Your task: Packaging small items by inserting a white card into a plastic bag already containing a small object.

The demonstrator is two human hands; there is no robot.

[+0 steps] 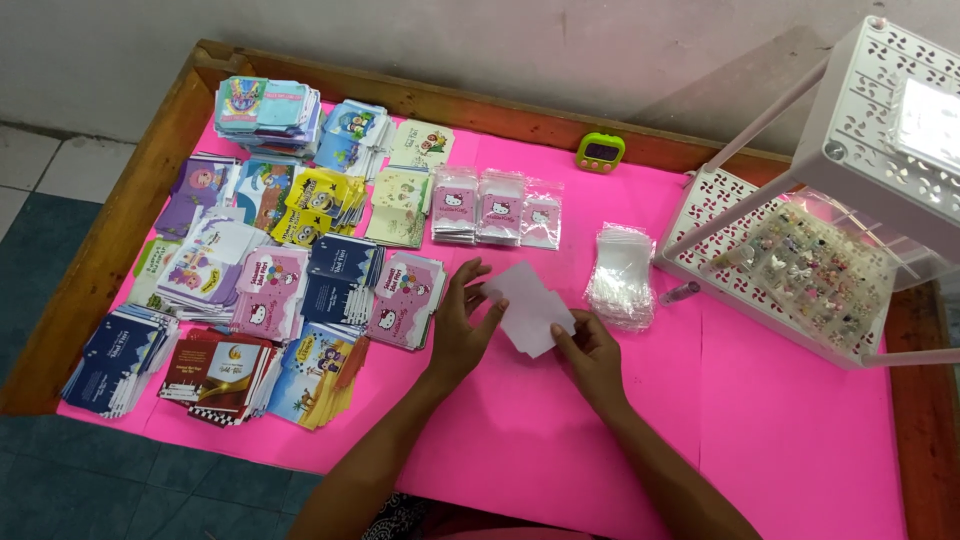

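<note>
A pale pink paper envelope (527, 306) lies flat on the pink table cover (760, 420), and both hands hold it. My left hand (462, 330) pinches its upper left edge with thumb and fingers. My right hand (592, 352) grips its lower right corner. Just right of the envelope sits a stack of small clear plastic bags (621, 275). Left of my left hand lie stacks of printed pink cartoon envelopes (404, 300).
Many stacks of colourful printed envelopes (250, 270) cover the left half. Three piles of small cat-print bags (496, 208) lie at the back. A white perforated rack (800, 250) holding small trinkets stands at right. A green timer (600, 152) sits by the wooden rim (120, 220).
</note>
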